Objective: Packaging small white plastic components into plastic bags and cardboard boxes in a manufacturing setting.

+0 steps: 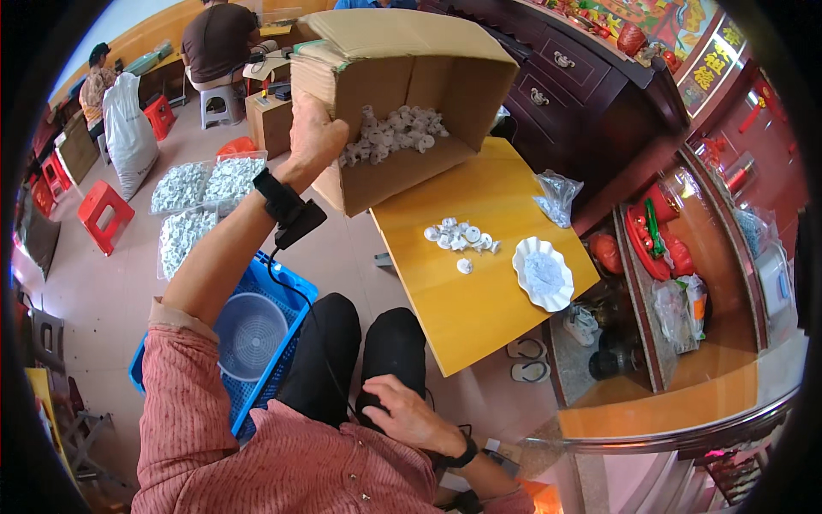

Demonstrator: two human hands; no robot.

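Our left hand [315,135] grips a tilted cardboard box [411,73] by its edge; our right hand [411,417] hangs loose near our thigh [396,347]. White parts [401,133] lie inside the box, at the far end of the yellow table [458,304].

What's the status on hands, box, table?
Left hand gripping tilted cardboard box, white parts inside. Right hand empty, over lap. Loose pieces, scalloped dish on yellow table.

I see on my feed a yellow table [458,308] carrying loose white parts [472,234], a scalloped dish [555,301] and, at its edge, a bag [561,197].
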